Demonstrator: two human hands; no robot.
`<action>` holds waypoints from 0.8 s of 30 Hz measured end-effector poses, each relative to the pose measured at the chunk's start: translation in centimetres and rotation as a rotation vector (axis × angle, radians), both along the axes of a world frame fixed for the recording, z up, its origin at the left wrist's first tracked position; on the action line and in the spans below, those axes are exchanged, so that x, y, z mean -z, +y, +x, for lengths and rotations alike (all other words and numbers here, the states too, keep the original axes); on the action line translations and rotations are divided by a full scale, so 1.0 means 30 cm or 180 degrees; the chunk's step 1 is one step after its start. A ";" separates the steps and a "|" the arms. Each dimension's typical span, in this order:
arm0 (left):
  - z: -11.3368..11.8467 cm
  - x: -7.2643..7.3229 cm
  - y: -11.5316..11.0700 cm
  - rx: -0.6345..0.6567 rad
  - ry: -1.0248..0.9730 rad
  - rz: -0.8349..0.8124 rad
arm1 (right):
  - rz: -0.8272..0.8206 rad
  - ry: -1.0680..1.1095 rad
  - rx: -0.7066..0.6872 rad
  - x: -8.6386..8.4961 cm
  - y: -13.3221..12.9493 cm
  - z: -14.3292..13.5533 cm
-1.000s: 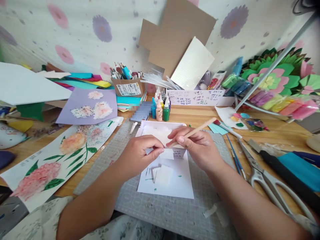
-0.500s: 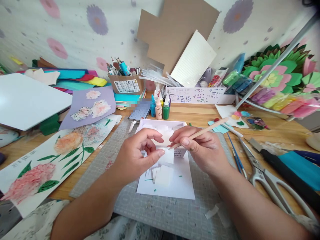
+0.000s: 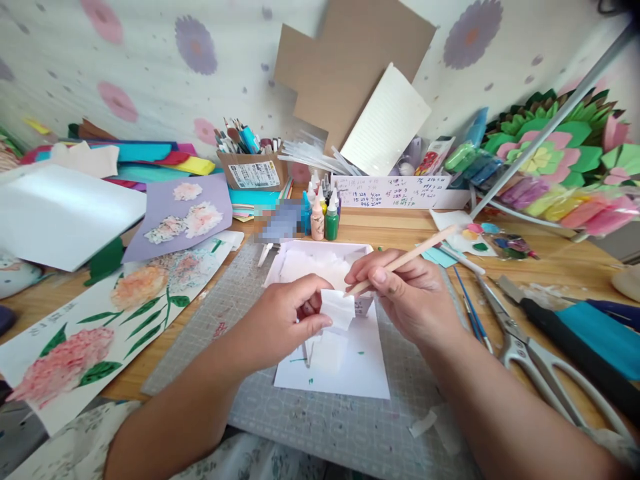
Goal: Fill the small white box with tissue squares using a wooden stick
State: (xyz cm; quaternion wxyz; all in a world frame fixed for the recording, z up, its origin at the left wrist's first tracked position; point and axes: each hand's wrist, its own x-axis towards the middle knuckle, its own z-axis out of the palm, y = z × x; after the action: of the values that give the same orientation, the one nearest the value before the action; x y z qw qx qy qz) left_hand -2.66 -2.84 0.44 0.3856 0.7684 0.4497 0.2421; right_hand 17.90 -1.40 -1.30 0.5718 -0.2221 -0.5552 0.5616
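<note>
Gripping a small white paper piece (image 3: 340, 309) at its left side, the left hand (image 3: 283, 323) keeps its thumb tip over the near face, the index finger by the upper corner, the paper reaching out to the right beyond both fingertips. The right hand (image 3: 413, 293) clamps a pale wooden stick (image 3: 417, 255) between thumb and fingers, the stick slanting up to the right, its lower tip by the paper's upper right corner; whether the two touch is hard to tell. Below the held piece, more white paper pieces (image 3: 330, 353) lie on a white sheet (image 3: 345, 383) marked with green flecks. Just behind the hands sits a white box (image 3: 274, 272) with pale paper inside, and a gray cutting mat (image 3: 280, 427) spreads under the work. To the right rest blue-handled brushes (image 3: 471, 308) and large scissors (image 3: 515, 340); to the left, a painting of flowers (image 3: 155, 323) lies near a lavender sheet (image 3: 221, 195) bearing three pale blossoms. Paint bottles (image 3: 331, 221) stand behind the box, before a strip of handwritten notes (image 3: 390, 188), while brown cardboard (image 3: 330, 80) leans at the back and folded paper flowers (image 3: 543, 157) fill the far right.
</note>
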 end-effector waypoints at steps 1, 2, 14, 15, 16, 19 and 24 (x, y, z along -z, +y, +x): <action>-0.002 -0.002 -0.001 0.0077 0.0072 0.0064 | 0.0025 0.0006 0.0001 -0.001 0.002 0.003; -0.004 -0.004 -0.002 0.0155 0.0096 0.0112 | 0.0054 0.0012 0.0000 -0.001 0.004 0.005; 0.051 0.063 -0.029 -0.0581 -0.2188 -0.0569 | 0.0662 0.0128 0.0519 -0.001 -0.019 -0.038; 0.050 0.066 -0.028 -0.0609 -0.2258 -0.0548 | 0.0681 0.0115 0.0472 -0.003 -0.020 -0.038; 0.048 0.068 -0.028 -0.0636 -0.2307 -0.0522 | 0.0710 0.0111 0.0436 -0.004 -0.022 -0.037; 0.040 0.065 -0.024 -0.0674 -0.2337 -0.0459 | 0.0757 0.0104 0.0333 -0.010 -0.026 -0.033; 0.038 0.049 -0.023 -0.0646 -0.2110 -0.0388 | 0.0767 0.0096 0.0361 -0.015 -0.030 -0.034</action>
State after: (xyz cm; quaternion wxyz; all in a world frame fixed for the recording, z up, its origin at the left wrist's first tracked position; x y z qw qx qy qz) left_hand -1.52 -3.54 -1.04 0.5298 0.5750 0.3878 0.4882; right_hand 16.89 -2.29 -0.86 0.6335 -0.1745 -0.5966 0.4609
